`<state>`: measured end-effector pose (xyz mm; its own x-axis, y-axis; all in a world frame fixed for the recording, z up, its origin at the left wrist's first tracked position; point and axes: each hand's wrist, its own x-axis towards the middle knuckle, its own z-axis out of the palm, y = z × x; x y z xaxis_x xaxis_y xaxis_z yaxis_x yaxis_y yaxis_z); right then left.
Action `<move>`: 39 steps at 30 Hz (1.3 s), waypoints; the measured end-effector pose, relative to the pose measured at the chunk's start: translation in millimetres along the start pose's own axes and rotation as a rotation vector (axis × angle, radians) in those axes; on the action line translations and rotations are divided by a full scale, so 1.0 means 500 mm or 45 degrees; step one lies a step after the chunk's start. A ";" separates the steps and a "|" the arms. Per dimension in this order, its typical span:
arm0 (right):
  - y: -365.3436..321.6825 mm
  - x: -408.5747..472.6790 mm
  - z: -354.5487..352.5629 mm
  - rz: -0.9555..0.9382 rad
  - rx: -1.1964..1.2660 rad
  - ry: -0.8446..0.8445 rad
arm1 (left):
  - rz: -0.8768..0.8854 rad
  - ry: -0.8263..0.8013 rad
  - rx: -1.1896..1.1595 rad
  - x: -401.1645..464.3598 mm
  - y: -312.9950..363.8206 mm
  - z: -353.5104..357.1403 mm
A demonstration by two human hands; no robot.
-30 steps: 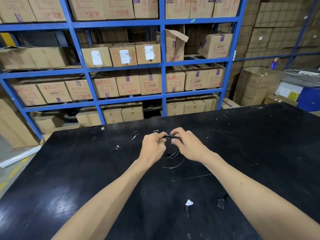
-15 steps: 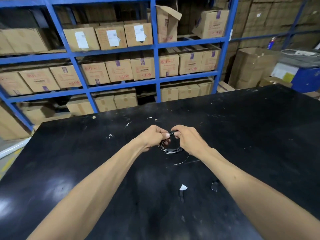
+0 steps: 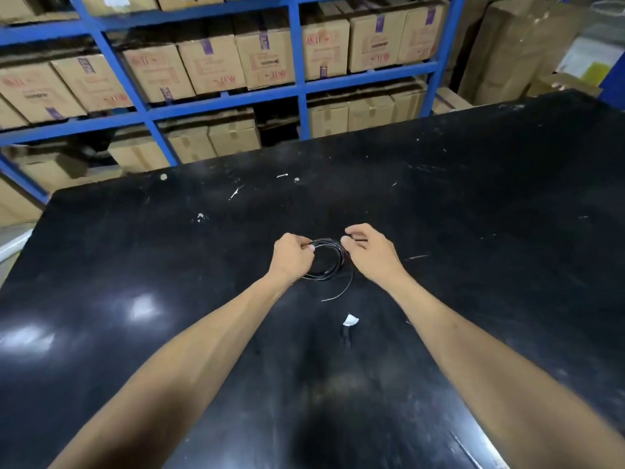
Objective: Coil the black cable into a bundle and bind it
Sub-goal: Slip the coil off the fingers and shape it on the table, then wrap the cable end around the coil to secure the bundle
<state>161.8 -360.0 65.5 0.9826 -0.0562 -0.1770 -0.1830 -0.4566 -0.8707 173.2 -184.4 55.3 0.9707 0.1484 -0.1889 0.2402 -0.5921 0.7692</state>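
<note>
I count two hands over one black table (image 3: 135, 265): my left hand (image 3: 291, 257) and my right hand (image 3: 370, 253), each pinching the rim of one black cable (image 3: 333, 265). That single cable is wound into one coil of several loops; I cannot tell the exact number of turns. One loose tail curves out of the coil on the near side. Just nearer than the cable lies one small white scrap (image 3: 350, 320), touching one short dark piece (image 3: 346, 337) I cannot identify. Beyond the cable stands one blue rack (image 3: 297, 62), three shelf levels in view, holding over a dozen cardboard boxes (image 3: 206, 67).
</note>
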 end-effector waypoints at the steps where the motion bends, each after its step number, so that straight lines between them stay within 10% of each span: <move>1: 0.025 -0.001 0.002 0.055 -0.052 0.079 | -0.032 0.032 -0.001 0.003 -0.018 0.003; 15: 0.209 -0.039 0.176 0.410 -1.000 -0.461 | -0.269 0.234 0.037 0.036 -0.114 0.030; 28: 0.048 0.008 0.100 0.195 0.015 -0.071 | -0.235 0.242 -0.086 0.004 -0.100 -0.005; 39: -0.109 -0.068 0.091 0.338 0.185 0.328 | 0.241 0.294 -0.224 -0.087 0.016 -0.016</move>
<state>137.1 -292.7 98.1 0.8731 -0.3847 -0.2996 -0.4159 -0.2666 -0.8695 133.0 -189.4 74.7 0.9671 0.2361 0.0948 0.0323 -0.4837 0.8746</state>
